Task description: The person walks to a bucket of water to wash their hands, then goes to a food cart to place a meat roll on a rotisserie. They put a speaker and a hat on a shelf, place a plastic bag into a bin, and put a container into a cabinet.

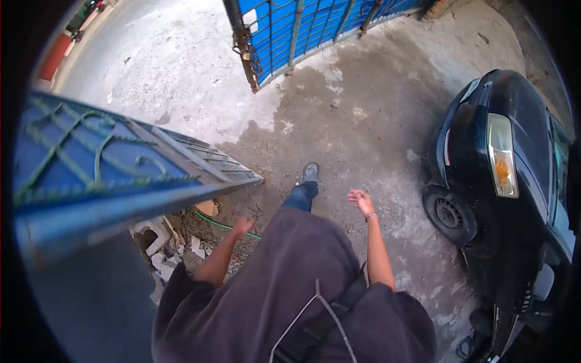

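Note:
My left hand (243,226) hangs low beside my body, over the gravel and a green hose (221,224); its fingers look curled, and whether anything is in them is too small to tell. Out in front on the right is my right hand (361,201), with loosely bent fingers, nothing visible in it and a bracelet (370,215) at the wrist. Between the hands, one shoe (311,172) shows on the concrete ground (363,133). Neither hand touches the blue metal gate (109,151) at the left.
A dark car (508,157) stands at the right, its front wheel (449,214) near my path. A second blue gate panel (321,27) with a padlock (246,56) rises ahead. Broken rubble (162,263) lies at the lower left. Pale pavement (175,72) stretches beyond the gate.

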`<action>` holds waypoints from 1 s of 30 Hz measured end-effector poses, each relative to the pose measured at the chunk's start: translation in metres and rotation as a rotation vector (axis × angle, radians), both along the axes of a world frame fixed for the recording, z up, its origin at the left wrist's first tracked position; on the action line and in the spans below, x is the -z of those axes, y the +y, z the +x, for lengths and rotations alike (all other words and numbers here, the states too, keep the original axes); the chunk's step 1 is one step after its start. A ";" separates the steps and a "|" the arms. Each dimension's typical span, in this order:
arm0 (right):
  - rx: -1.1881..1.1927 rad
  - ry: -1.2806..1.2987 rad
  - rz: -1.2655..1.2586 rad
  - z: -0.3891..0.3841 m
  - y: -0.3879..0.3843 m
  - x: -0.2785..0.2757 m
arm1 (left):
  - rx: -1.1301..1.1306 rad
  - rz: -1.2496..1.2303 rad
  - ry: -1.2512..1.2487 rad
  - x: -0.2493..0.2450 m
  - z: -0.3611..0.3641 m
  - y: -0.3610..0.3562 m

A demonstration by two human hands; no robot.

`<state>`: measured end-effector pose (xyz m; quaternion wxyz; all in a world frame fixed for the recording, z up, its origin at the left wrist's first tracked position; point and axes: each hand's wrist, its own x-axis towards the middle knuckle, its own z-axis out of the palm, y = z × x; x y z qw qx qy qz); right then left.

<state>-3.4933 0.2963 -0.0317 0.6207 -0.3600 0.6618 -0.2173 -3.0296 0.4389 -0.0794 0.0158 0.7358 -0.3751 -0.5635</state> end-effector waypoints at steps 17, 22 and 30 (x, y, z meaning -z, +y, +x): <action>-1.502 0.945 0.064 -0.055 -0.413 0.129 | -0.800 -0.524 0.032 -0.068 -0.085 -0.336; -1.429 0.700 -0.467 0.188 -0.553 0.012 | -0.889 -0.082 -0.309 -0.010 -0.101 -0.231; -1.934 0.304 -0.622 0.499 -0.525 -0.006 | -1.435 0.287 0.323 0.069 -0.175 -0.209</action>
